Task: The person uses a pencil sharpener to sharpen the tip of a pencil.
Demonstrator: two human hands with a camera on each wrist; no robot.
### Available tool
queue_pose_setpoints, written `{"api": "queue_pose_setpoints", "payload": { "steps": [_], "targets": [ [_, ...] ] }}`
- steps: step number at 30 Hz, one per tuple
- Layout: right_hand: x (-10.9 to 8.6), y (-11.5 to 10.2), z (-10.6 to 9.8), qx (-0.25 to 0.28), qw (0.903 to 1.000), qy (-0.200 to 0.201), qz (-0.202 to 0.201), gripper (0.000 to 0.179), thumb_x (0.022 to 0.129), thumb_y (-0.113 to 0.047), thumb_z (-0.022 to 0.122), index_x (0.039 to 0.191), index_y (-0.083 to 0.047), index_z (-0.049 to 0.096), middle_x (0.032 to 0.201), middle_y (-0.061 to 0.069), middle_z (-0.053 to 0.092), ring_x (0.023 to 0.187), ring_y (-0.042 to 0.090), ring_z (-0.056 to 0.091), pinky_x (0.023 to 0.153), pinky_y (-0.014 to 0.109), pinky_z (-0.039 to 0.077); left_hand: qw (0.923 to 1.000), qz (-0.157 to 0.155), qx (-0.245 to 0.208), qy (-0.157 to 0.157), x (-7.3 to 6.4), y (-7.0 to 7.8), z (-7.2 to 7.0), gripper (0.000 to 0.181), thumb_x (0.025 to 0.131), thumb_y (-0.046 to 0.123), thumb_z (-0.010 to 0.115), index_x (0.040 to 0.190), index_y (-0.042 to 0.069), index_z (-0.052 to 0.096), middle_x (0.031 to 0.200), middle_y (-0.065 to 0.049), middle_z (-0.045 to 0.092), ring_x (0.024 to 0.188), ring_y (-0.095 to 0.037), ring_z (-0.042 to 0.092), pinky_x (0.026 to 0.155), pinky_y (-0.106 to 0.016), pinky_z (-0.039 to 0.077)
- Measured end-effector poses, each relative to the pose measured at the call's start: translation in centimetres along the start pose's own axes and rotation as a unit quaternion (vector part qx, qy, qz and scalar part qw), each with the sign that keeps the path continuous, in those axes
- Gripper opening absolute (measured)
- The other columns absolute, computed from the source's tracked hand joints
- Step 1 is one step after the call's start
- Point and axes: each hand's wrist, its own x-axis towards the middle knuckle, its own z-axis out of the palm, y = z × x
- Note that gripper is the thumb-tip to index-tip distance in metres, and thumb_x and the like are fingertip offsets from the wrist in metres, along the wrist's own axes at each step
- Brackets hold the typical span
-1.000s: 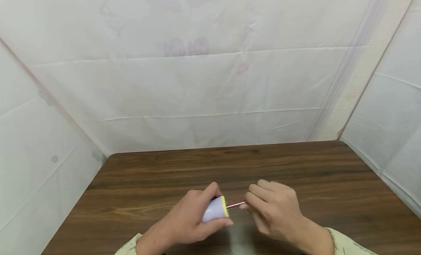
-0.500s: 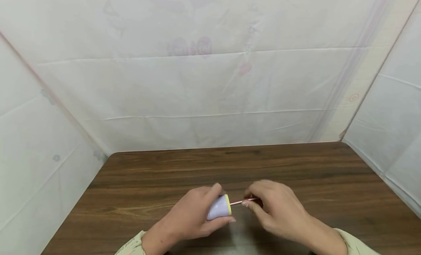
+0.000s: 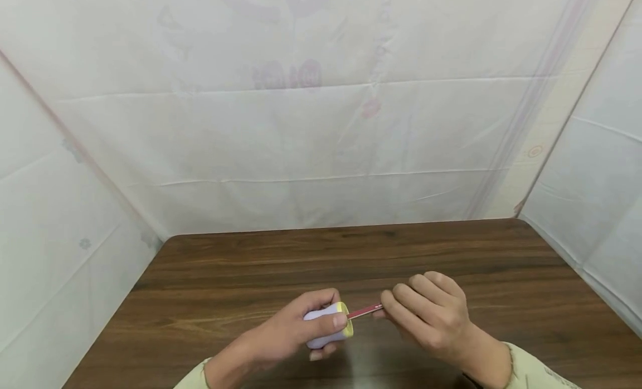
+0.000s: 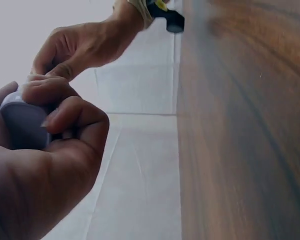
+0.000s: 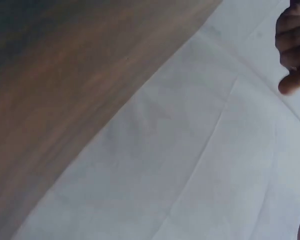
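Note:
A lavender pencil sharpener point(image 3: 324, 341) with a yellow rim lies in my left hand point(image 3: 283, 333), low in the middle of the head view. The left thumb lies over its side and the other fingers wrap around it. A red pencil point(image 3: 364, 311) with small pale lettering runs from the sharpener's yellow end to my right hand point(image 3: 433, 316). The right fingers are curled and pinch the pencil's outer end, which they hide. In the left wrist view, the sharpener's rounded underside point(image 4: 25, 125) shows between the left fingers. The right wrist view catches only my left hand point(image 5: 294, 45) at its edge.
Both hands are above a dark brown wood-grain table point(image 3: 241, 266). White printed sheeting point(image 3: 321, 132) hangs behind the table and along both sides. Pale sleeves point(image 3: 531, 372) cover the forearms.
My right hand turned over the pencil, its thumb coming into sight and then back under curled fingers. The left thumb moved up onto the sharpener's side. More of the pencil shows now.

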Motion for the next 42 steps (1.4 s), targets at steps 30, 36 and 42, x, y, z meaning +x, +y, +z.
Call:
{"api": "queue_pose_setpoints", "payload": {
  "steps": [30, 36, 42],
  "targets": [
    [0.4, -0.2, -0.7, -0.008, 0.9983, -0.037, 0.044, 0.039, 0.107, -0.028, 0.068, 0.077, -0.002, 0.071, 0.068, 0.003, 0.06, 0.059, 0.018, 0.048, 0.059, 0.032, 0.039, 0.9696, 0.087, 0.198, 0.115, 0.1, 0.2, 0.5, 0.022, 0.101, 0.023, 0.075, 0.102, 0.013, 0.055, 0.08, 0.002, 0.065, 0.063, -0.005, 0.058, 0.048, -0.03, 0.052],
    [0.1, 0.0, 0.0, -0.02, 0.9992, 0.033, 0.007, 0.046, 0.105, -0.028, 0.07, 0.064, -0.009, 0.062, 0.06, -0.003, 0.048, 0.056, 0.012, 0.033, 0.058, 0.028, 0.03, 0.9772, 0.087, 0.179, 0.074, 0.0, -0.1, 1.0, 0.022, 0.103, 0.02, 0.072, 0.102, 0.012, 0.052, 0.079, 0.006, 0.063, 0.061, 0.0, 0.055, 0.048, -0.025, 0.051],
    [0.1, -1.2, -0.3, -0.009, 0.9964, -0.046, 0.07, 0.051, 0.109, -0.035, 0.06, 0.063, -0.015, 0.053, 0.061, -0.006, 0.043, 0.054, 0.008, 0.028, 0.056, 0.024, 0.023, 0.9311, 0.135, 0.322, 0.106, -0.3, -0.3, 1.0, 0.031, 0.101, 0.032, 0.077, 0.108, 0.018, 0.05, 0.084, 0.01, 0.065, 0.063, 0.004, 0.056, 0.051, -0.017, 0.049]
  ]
}}
